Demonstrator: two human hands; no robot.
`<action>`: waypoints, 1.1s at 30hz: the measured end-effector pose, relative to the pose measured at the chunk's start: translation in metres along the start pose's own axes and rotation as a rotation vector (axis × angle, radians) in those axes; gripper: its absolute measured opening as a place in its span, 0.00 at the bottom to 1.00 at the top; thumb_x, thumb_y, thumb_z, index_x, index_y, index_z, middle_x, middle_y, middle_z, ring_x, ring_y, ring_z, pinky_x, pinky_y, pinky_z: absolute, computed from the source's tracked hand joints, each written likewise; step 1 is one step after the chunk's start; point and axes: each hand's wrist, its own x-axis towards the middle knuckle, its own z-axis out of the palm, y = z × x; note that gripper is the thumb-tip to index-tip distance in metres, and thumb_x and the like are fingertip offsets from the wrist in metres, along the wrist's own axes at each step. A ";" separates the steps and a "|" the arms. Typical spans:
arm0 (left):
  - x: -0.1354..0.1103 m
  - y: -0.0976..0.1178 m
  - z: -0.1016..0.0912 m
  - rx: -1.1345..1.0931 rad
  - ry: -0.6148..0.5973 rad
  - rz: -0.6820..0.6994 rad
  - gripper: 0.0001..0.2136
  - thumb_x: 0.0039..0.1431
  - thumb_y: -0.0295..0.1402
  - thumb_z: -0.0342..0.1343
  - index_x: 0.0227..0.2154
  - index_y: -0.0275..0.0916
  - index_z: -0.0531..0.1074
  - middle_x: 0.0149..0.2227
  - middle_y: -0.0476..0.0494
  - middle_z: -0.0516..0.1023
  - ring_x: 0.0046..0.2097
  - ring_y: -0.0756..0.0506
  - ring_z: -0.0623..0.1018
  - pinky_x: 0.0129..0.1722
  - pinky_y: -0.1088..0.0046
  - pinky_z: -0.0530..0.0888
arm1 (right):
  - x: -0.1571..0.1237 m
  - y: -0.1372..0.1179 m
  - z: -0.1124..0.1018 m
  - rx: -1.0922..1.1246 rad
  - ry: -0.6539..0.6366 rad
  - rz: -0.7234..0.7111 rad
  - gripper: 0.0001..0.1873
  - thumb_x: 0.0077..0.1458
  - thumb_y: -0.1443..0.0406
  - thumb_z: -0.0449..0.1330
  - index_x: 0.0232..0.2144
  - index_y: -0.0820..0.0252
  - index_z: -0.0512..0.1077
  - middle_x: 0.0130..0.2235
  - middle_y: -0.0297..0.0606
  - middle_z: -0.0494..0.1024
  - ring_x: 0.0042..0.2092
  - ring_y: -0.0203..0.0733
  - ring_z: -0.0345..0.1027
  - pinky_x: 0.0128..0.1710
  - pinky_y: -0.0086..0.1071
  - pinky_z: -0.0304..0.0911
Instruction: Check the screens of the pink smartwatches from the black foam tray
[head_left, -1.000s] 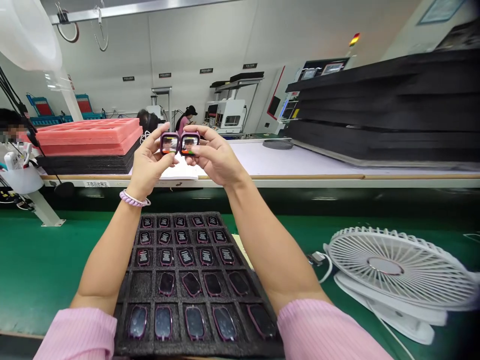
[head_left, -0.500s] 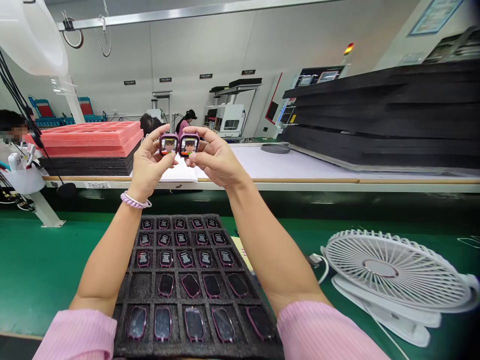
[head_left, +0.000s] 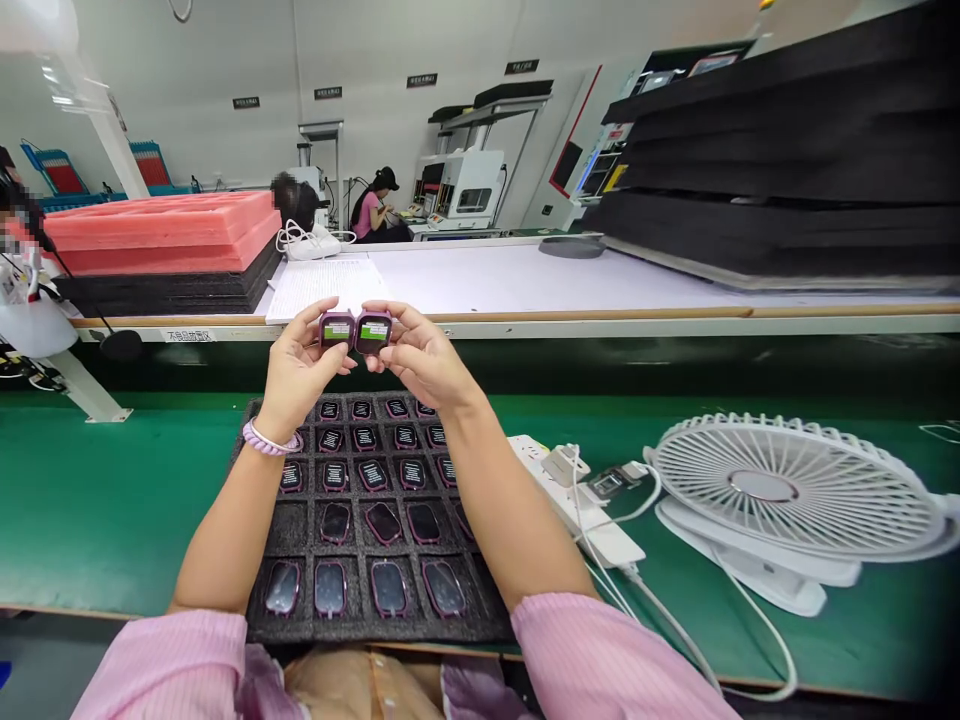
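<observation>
Between thumb and fingers, my left hand [head_left: 298, 365] grips a purple smartwatch body [head_left: 337, 330] without a strap. A matching smartwatch body [head_left: 373, 332] is pinched in my right hand [head_left: 420, 360]. The two stand side by side, screens toward me, each lit with green, white and dark areas. Below my wrists lies a black foam tray [head_left: 360, 625] with rows of similar watches in its pockets. Those in the far rows show white text; the nearer ones [head_left: 389, 587] have dark screens. One pocket [head_left: 289, 525] at the left holds no watch. My forearms hide parts of the tray.
A white fan [head_left: 795, 490] stands at right beside a power strip [head_left: 600, 530] with cables. On the raised shelf [head_left: 480, 285] are red foam trays [head_left: 157, 235], a printed sheet [head_left: 326, 285] and a tall black foam stack [head_left: 780, 170]. Co-workers [head_left: 373, 210] sit beyond.
Both hands have come down with the watches, from above the shelf to about its front edge. The screens switched from a camera-like picture to green and white. My view has tilted down.
</observation>
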 end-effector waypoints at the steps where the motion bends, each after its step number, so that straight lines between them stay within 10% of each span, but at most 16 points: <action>1: -0.003 -0.002 0.000 0.001 0.013 -0.012 0.27 0.53 0.34 0.72 0.56 0.41 0.73 0.42 0.45 0.82 0.30 0.52 0.81 0.32 0.79 0.81 | -0.002 0.004 0.001 0.019 0.001 0.006 0.29 0.47 0.67 0.68 0.53 0.56 0.70 0.38 0.32 0.77 0.32 0.36 0.71 0.33 0.30 0.68; 25: -0.009 -0.018 -0.003 -0.001 -0.027 -0.062 0.26 0.57 0.42 0.71 0.56 0.42 0.75 0.45 0.43 0.83 0.30 0.50 0.83 0.33 0.77 0.84 | -0.005 0.020 -0.002 -0.023 0.061 0.007 0.30 0.50 0.54 0.76 0.50 0.56 0.71 0.37 0.32 0.75 0.29 0.33 0.64 0.31 0.30 0.66; 33: -0.034 0.059 -0.009 0.041 0.074 0.142 0.20 0.66 0.41 0.64 0.59 0.51 0.73 0.52 0.46 0.79 0.48 0.41 0.83 0.44 0.66 0.85 | -0.041 -0.048 0.018 -0.167 0.196 -0.102 0.25 0.64 0.45 0.66 0.54 0.51 0.71 0.48 0.42 0.76 0.40 0.44 0.74 0.36 0.36 0.72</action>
